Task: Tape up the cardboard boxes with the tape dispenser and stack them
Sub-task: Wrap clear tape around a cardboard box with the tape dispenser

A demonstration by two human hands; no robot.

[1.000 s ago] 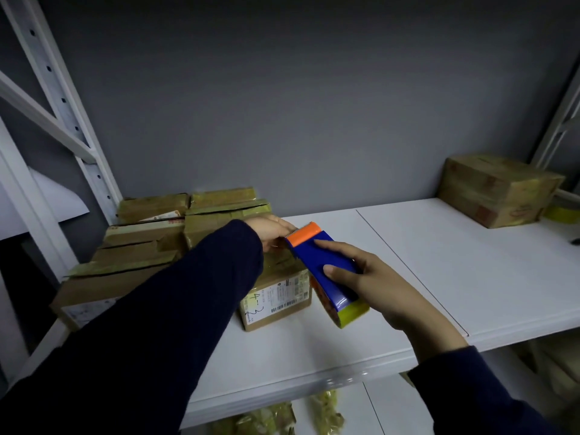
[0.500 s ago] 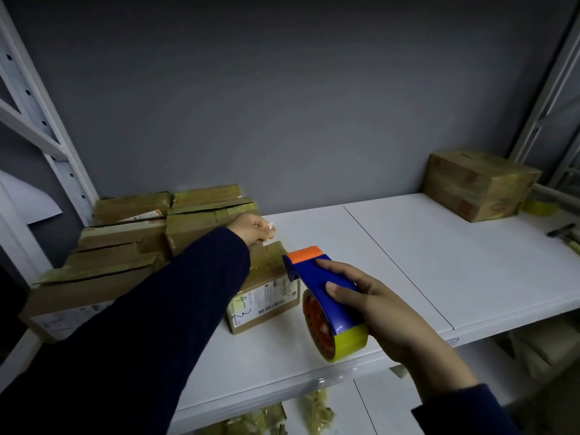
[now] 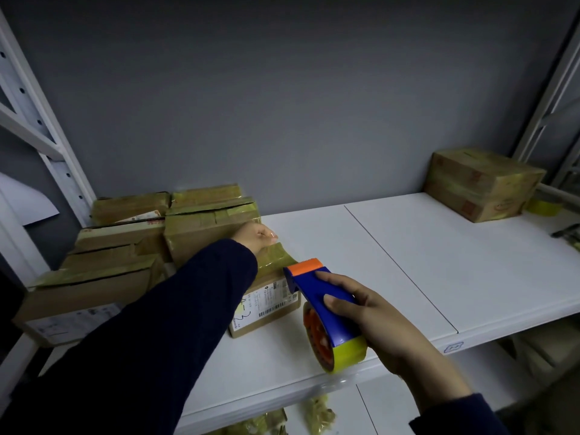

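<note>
Head view: you are drawing the tape dispenser point(image 3: 323, 306) back toward the front edge of the shelf point(image 3: 408, 262). A second ago it was sitting over the top of the small box point(image 3: 266, 304); now it is hanging past the near side. Your right hand point(image 3: 370, 315) is gripping its blue body. Your left hand point(image 3: 255, 237) is pinning the tape strip point(image 3: 276, 255) at the box's far edge, fingers curled on it. The box is lying toward the shelf's left end. Judgement: the strip is spanning the seam but is neither pressed nor cut, and stacking is outstanding.
</note>
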